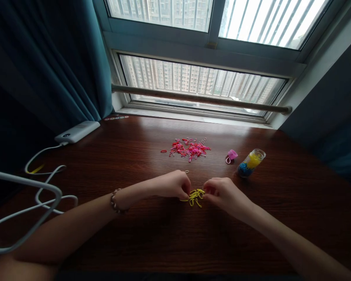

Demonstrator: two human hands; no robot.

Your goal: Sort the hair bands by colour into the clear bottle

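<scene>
A small heap of yellow bands (196,195) lies on the dark wooden table (152,242). At its left edge, my left hand (179,185) has its fingers pinched, with a bit of yellow at the fingertips. My right hand (220,192) touches the heap's right edge with curled fingers; what they hold, if anything, is too small to make out. Farther back lies a pile of red and pink bands (190,149). A glass jar (250,163) with yellow and blue contents stands to the right, near a pink cap with a loop (231,156).
A white power bank (77,132) with a white cable (51,201) is at the left, under a blue curtain (61,58). A window with a horizontal rail (199,98) borders the table's back. A single pale band (187,171) lies behind my left hand.
</scene>
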